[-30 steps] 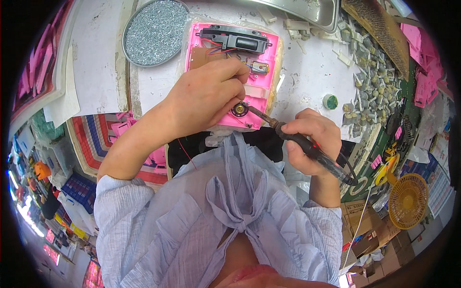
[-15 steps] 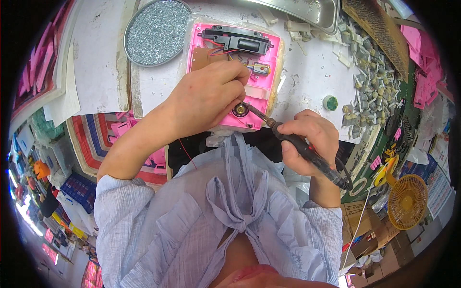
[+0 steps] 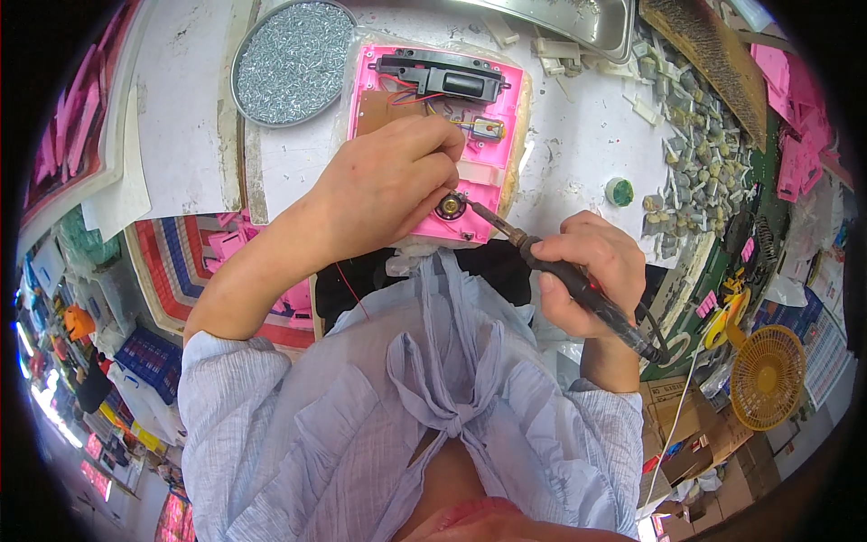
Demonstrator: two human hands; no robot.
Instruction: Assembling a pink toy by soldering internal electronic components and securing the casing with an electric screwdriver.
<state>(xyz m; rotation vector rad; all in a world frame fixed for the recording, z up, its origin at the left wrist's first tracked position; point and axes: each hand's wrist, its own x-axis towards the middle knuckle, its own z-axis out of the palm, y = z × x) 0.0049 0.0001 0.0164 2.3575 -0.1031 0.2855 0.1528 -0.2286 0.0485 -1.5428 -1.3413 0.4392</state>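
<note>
A pink plastic housing (image 3: 492,172) lies open in front of me. It holds a black plastic part (image 3: 442,77) along its far side, a small metal motor (image 3: 489,128), thin wires and a small round speaker (image 3: 450,207) near its close edge. My left hand (image 3: 388,185) reaches over the housing, its fingertips pinched together beside the speaker; what they pinch is hidden. A red wire (image 3: 349,282) hangs below that wrist. My right hand (image 3: 591,271) is closed round the dark handle of a soldering iron (image 3: 587,303), whose tip points at the speaker's far right rim.
A round tray of screws (image 3: 293,63) stands at the far left. Rightward are a small green pot (image 3: 619,192), a heap of small motor-like parts (image 3: 691,172) and a metal tray (image 3: 596,27). A yellow basket (image 3: 767,379) sits at the right; a striped container (image 3: 172,271) is at the left.
My right hand and the soldering iron have drawn back slightly to the right. My left hand stays nearly in place, pinched beside the speaker.
</note>
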